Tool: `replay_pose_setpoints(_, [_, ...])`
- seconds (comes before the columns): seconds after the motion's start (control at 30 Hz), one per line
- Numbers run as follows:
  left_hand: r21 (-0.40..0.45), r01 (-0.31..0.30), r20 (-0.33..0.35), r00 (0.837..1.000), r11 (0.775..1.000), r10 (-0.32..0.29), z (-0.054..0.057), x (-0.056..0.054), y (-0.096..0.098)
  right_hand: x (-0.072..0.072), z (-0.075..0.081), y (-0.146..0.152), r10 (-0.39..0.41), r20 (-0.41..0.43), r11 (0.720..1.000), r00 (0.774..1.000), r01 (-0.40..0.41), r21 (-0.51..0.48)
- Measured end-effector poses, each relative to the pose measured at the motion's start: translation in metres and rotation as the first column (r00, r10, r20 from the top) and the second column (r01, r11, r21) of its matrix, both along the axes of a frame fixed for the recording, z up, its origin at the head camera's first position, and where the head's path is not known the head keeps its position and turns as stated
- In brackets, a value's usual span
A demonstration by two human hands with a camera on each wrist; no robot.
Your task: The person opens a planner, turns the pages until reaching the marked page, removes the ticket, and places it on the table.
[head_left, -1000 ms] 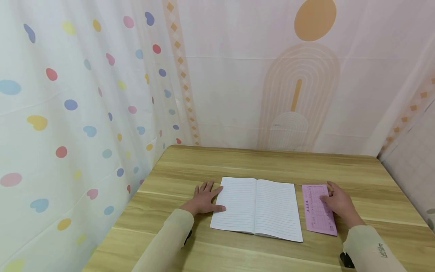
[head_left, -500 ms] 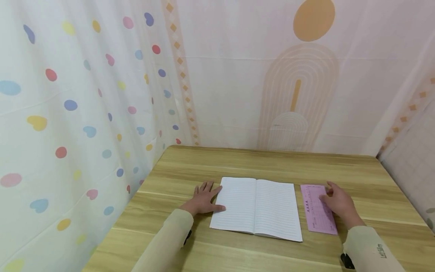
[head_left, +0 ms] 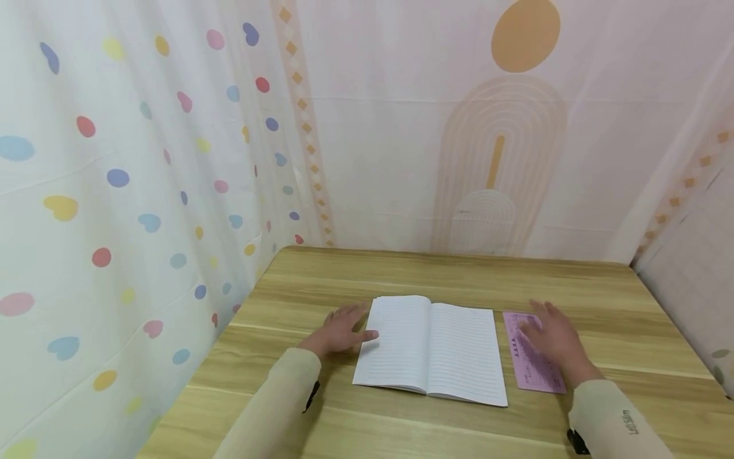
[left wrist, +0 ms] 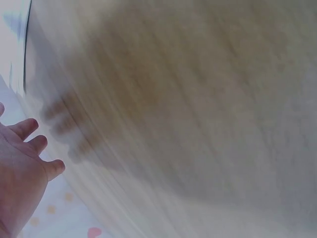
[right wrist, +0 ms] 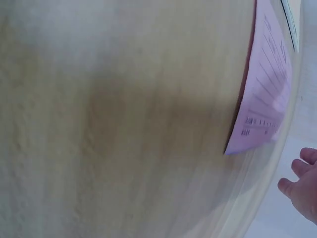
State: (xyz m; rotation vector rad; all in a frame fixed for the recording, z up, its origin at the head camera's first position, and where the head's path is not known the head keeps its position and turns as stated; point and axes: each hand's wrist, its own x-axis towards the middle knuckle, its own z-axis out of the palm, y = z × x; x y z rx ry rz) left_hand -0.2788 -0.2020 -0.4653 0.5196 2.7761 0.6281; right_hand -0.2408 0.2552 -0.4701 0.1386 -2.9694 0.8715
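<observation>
An open lined notebook [head_left: 464, 354] lies flat in the middle of the wooden table, its left page slightly bowed near the spine. At its left edge is my left hand [head_left: 339, 330], fingers spread and thumb over the page margin; whether it touches the paper I cannot tell. In the left wrist view this hand [left wrist: 22, 173] has loose, separated fingers above their shadow. A pink printed slip [head_left: 523, 363] lies right of the notebook. Over the slip's right side hovers my right hand [head_left: 555, 336], slightly blurred, gripping nothing. The right wrist view shows its fingers [right wrist: 299, 168] apart from the slip.
The wooden table [head_left: 401, 271] reaches back to a patterned curtain [head_left: 390, 159]. A dotted curtain [head_left: 172, 191] hangs along the left side. Dark straps show under both sleeve cuffs.
My right hand has come off the pink slip's right edge, rising and shifting a little left. My left hand has lifted slightly, and the left page now bows up more.
</observation>
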Motion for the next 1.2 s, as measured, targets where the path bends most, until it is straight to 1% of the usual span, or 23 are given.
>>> replay_pose_setpoints(0.17, [0.002, 0.011, -0.014, 1.0, 1.0, -0.011, 0.004, 0.0, 0.0, 0.003, -0.008, -0.011, 0.079, -0.076, 0.995, 0.994, -0.074, 0.068])
replay_pose_setpoints(0.27, [0.007, 0.005, -0.024, 1.0, 1.0, -0.005, 0.004, 0.0, -0.001, 0.007, -0.01, -0.019, 0.129, -0.106, 0.99, 0.986, -0.121, 0.078])
replay_pose_setpoints(0.37, [0.009, 0.004, -0.026, 1.0, 1.0, -0.004, 0.004, 0.001, -0.001, 0.011, -0.012, -0.026, 0.176, -0.105, 0.981, 0.979, -0.166, 0.102])
replay_pose_setpoints(0.47, [0.023, 0.002, -0.026, 1.0, 1.0, -0.001, 0.003, 0.002, -0.001, 0.014, -0.013, -0.032, 0.204, -0.079, 0.972, 0.976, -0.192, 0.135])
replay_pose_setpoints(0.6, [0.062, 0.009, -0.03, 1.0, 0.998, -0.007, -0.001, 0.003, -0.001, 0.018, -0.015, -0.039, 0.225, -0.047, 0.964, 0.973, -0.215, 0.156])
replay_pose_setpoints(0.77, [0.146, 0.019, -0.033, 0.999, 0.989, -0.015, -0.005, 0.004, 0.001, 0.023, -0.015, -0.043, 0.239, -0.029, 0.957, 0.971, -0.23, 0.174])
replay_pose_setpoints(0.93, [0.227, -0.019, -0.015, 1.0, 0.974, 0.023, -0.008, 0.007, 0.006, 0.027, -0.014, -0.045, 0.241, -0.004, 0.955, 0.97, -0.237, 0.177])
replay_pose_setpoints(1.07, [0.225, -0.058, -0.002, 0.998, 0.973, 0.06, -0.01, 0.009, 0.009, 0.028, -0.014, -0.045, 0.239, 0.014, 0.956, 0.971, -0.237, 0.172])
replay_pose_setpoints(1.2, [0.191, -0.075, -0.007, 0.997, 0.979, 0.078, -0.011, 0.011, 0.011, 0.027, -0.016, -0.045, 0.237, 0.028, 0.956, 0.971, -0.238, 0.171])
